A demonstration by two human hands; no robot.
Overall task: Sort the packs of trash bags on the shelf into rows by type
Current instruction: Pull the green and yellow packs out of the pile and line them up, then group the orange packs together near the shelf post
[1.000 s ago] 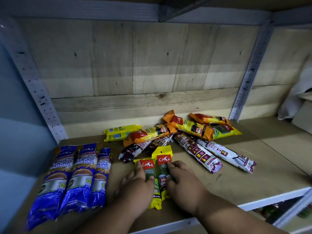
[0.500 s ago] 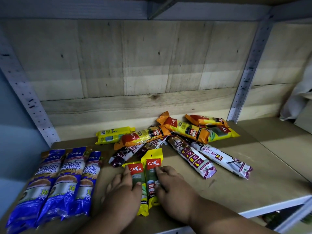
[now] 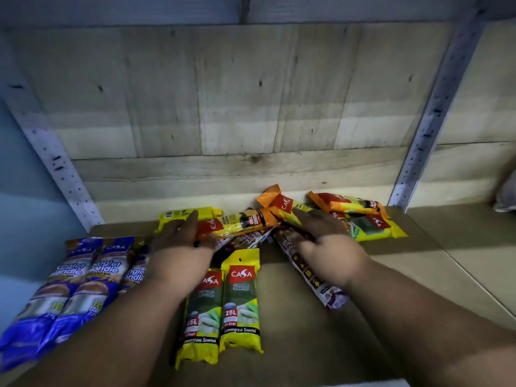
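Three blue packs (image 3: 75, 291) lie side by side at the left of the wooden shelf (image 3: 405, 275). Two yellow-green 25L packs (image 3: 240, 300) lie together at the front middle. Behind them is a loose pile: orange packs (image 3: 240, 223), maroon-and-white packs (image 3: 312, 277), a yellow pack (image 3: 178, 215) and a yellow-green pack (image 3: 374, 229). My left hand (image 3: 184, 244) hovers open over the left end of the pile, fingers on an orange pack. My right hand (image 3: 326, 241) reaches open over the pile's right part, covering maroon and orange packs.
A wooden back panel (image 3: 251, 107) closes the shelf behind. Perforated metal uprights stand at the left (image 3: 58, 169) and right (image 3: 427, 135). The shelf continues to the right past the upright, where a pale object (image 3: 506, 196) sits at the edge.
Both hands left the two yellow-green packs at the front and moved forward onto the mixed pile at the back. The view shifted slightly.
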